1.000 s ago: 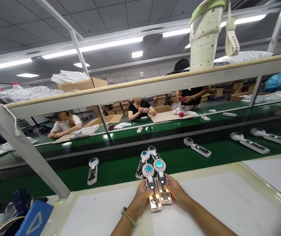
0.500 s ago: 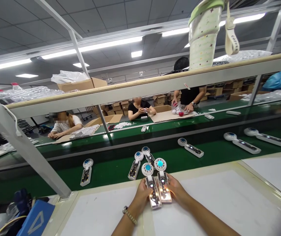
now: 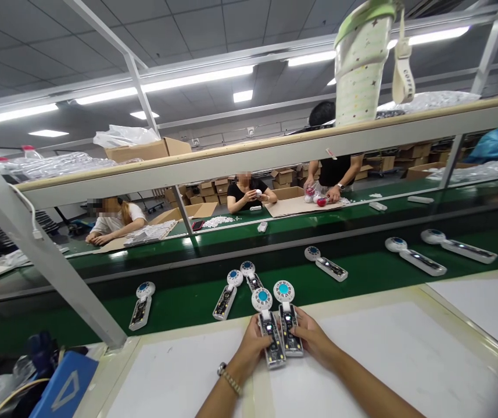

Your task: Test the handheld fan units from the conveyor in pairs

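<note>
My left hand (image 3: 253, 342) is closed around the handle of a white handheld device with a round vented head (image 3: 262, 299) and a blue centre. Its thumb lies on the front of the handle, where a circuit board shows through a clear cover. In my right hand (image 3: 314, 337) is a second device of the same kind (image 3: 291, 331), its thumb also pressed to the handle front. The two devices are side by side, heads up, handles almost touching, above the white worktop. Small white lights show on both boards. Just behind them, two similar devices (image 3: 226, 296) lie on the green belt.
More such devices lie along the green conveyor belt (image 3: 179, 305), one at left (image 3: 142, 307) and several at right. A slanted metal post (image 3: 57, 244) stands at left beside a blue bin (image 3: 66, 386). Overhead, a shelf (image 3: 249, 154) carries a tumbler (image 3: 359, 69). Co-workers sit opposite.
The orange glow in both handles has gone out, and the right device's centre looks dimmer. Devices on the near belt have shifted left; those on the far belt have shifted right. My hands stay put.
</note>
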Tool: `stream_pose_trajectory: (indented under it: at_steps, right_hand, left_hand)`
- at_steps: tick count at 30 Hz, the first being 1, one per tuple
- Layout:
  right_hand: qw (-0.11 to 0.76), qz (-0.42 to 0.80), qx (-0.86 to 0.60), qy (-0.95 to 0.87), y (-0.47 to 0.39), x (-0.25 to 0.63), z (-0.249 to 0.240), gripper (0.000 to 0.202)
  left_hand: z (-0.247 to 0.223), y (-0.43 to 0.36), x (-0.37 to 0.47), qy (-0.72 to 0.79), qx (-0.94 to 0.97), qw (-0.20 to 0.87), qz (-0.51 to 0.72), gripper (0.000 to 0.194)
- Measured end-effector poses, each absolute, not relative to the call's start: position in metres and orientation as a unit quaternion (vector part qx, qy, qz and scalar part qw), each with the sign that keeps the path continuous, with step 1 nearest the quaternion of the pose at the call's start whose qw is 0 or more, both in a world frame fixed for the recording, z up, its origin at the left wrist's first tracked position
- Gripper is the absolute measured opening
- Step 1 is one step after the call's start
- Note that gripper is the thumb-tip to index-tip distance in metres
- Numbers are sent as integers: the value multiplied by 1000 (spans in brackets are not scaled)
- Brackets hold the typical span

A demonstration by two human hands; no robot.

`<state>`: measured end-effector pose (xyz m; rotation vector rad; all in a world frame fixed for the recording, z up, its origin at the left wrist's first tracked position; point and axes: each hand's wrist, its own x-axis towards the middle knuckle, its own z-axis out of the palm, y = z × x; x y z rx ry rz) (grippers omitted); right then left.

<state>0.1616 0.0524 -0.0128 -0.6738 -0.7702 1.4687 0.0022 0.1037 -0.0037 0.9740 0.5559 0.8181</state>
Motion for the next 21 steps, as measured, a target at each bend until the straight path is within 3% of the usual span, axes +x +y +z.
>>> stream_pose_trajectory:
  at_steps: [21]
  right_hand:
    - [631,613,-321,-351,53,163,-22,67]
  left_hand:
    - [-9,103,2,225,450,782,367,58]
